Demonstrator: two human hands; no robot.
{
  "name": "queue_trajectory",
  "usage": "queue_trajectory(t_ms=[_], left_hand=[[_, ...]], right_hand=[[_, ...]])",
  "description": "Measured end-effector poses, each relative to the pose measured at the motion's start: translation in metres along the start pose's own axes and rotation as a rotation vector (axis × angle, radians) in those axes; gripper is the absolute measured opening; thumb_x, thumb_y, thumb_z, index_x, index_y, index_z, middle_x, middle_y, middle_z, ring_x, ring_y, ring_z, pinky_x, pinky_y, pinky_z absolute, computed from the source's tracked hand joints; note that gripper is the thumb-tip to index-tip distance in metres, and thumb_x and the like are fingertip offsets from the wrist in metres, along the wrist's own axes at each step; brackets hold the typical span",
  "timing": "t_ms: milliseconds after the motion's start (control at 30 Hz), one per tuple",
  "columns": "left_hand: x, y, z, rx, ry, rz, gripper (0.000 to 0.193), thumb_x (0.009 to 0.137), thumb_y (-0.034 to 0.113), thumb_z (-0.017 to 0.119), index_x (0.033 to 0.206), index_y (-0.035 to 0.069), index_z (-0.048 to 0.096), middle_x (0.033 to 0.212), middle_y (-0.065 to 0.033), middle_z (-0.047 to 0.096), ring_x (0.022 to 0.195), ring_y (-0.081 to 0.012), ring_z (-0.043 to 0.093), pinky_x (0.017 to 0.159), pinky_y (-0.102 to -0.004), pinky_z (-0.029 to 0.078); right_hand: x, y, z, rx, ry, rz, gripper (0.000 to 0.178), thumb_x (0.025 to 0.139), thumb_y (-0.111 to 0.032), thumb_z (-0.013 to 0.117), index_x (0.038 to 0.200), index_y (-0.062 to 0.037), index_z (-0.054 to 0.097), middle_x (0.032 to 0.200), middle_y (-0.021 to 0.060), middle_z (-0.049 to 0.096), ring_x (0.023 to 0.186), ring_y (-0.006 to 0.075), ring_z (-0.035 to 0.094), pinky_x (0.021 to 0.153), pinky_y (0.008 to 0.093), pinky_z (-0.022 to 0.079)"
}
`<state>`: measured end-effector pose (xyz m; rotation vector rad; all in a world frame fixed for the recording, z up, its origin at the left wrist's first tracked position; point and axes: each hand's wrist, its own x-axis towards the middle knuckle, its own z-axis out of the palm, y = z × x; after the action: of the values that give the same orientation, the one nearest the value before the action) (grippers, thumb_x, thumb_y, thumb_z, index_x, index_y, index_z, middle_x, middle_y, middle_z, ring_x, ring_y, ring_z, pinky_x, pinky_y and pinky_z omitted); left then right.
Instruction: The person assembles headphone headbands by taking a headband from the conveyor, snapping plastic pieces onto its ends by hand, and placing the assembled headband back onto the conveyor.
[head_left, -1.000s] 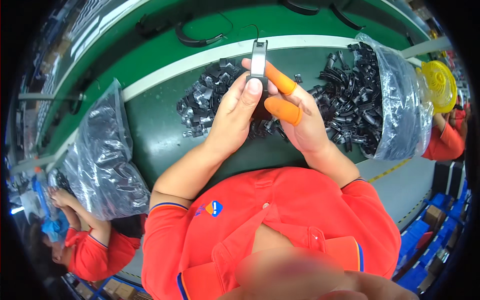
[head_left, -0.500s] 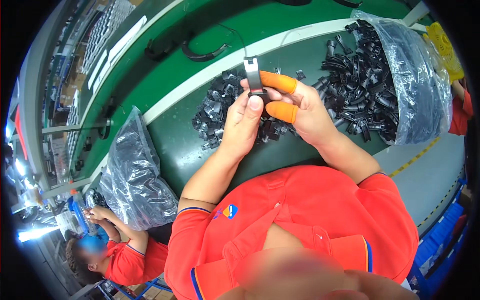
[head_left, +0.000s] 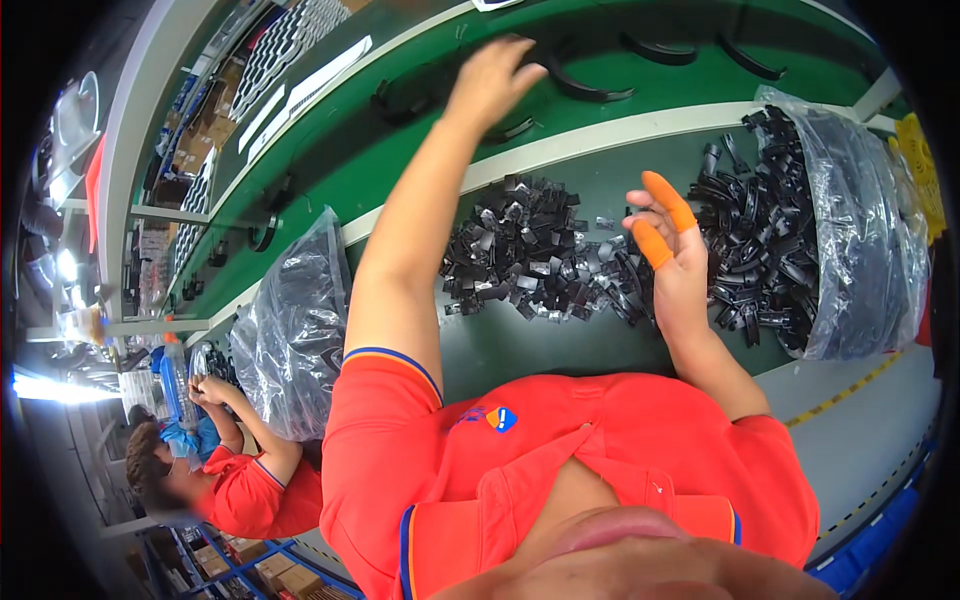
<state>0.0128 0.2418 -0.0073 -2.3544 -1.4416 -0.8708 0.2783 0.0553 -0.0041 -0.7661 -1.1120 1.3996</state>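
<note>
My left hand (head_left: 492,85) reaches far out over the green belt (head_left: 690,85), its fingers spread and nothing visibly held. Just right of its fingertips lies a curved black plastic piece (head_left: 592,92). Another curved black piece (head_left: 515,130) shows beside my wrist, partly covered by it. My right hand (head_left: 672,245) hovers between two piles, with orange finger cots on thumb and forefinger, which stand apart. Nothing shows between them, though the other fingers are curled. Left of it spreads a pile of small black clips (head_left: 515,240); to its right is a heap of black curved parts (head_left: 755,240).
A clear plastic bag (head_left: 865,230) lies open around the right heap. Another clear bag (head_left: 290,330) with dark contents stands at the left. A pale rail (head_left: 600,135) divides the green table from the belt. A co-worker (head_left: 250,470) in red works at the lower left.
My left hand has gone from my chest out to the belt. The black piece both hands held is out of them, and a curved piece lies newly beside my left fingers. The view has shifted.
</note>
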Motion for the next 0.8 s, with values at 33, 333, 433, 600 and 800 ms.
queue_trajectory(t_ms=[33,333,433,600,800], left_hand=[[-0.003,-0.019,-0.008,0.023,-0.029,-0.117,0.044,0.082,0.035,0.056,0.112,0.004,0.055,0.115,-0.0186,0.054,0.105,-0.0329,0.051,0.090,-0.0393,0.041],[-0.090,-0.194,-0.007,0.499,-0.277,-1.221,0.085,0.068,0.056,0.061,0.127,-0.002,0.040,0.128,-0.0207,0.043,0.125,-0.0324,0.034,0.103,-0.0392,0.029],[-0.112,-0.218,-0.005,0.190,-0.172,-1.200,0.067,0.072,0.043,0.057,0.115,-0.007,0.049,0.114,-0.0285,0.052,0.110,-0.0372,0.049,0.094,-0.0399,0.039],[-0.113,-0.213,-0.028,-0.505,0.535,-1.139,0.031,0.077,0.006,0.049,0.105,-0.007,0.049,0.089,-0.0206,0.060,0.077,-0.0277,0.062,0.071,-0.0362,0.050],[-0.069,-0.134,-0.147,-1.220,0.957,-0.668,0.010,0.080,0.003,0.052,0.088,-0.003,0.049,0.084,-0.0123,0.054,0.073,-0.0213,0.054,0.071,-0.0299,0.048]], right_hand=[[-0.001,0.001,-0.001,0.019,-0.033,0.011,0.041,0.088,-0.006,0.050,0.127,-0.0008,0.041,0.110,0.0075,0.054,0.087,0.0112,0.053,0.083,0.0239,0.041],[0.020,-0.002,-0.016,0.061,0.108,0.031,0.040,0.088,-0.006,0.048,0.127,0.0020,0.040,0.096,0.0060,0.058,0.072,0.0098,0.051,0.071,0.0217,0.040],[0.029,-0.001,-0.026,0.032,0.114,-0.051,0.043,0.088,-0.011,0.051,0.127,0.0028,0.040,0.095,0.0054,0.059,0.072,0.0090,0.050,0.070,0.0206,0.040],[0.034,-0.002,-0.036,-0.024,0.114,-0.049,0.041,0.088,-0.013,0.052,0.125,0.0011,0.043,0.097,0.0047,0.060,0.076,0.0087,0.051,0.071,0.0204,0.040],[0.032,-0.006,-0.040,-0.775,-0.012,-0.043,0.025,0.080,-0.009,0.060,0.105,-0.0066,0.060,0.086,0.0031,0.058,0.069,0.0113,0.053,0.066,0.0227,0.043]])
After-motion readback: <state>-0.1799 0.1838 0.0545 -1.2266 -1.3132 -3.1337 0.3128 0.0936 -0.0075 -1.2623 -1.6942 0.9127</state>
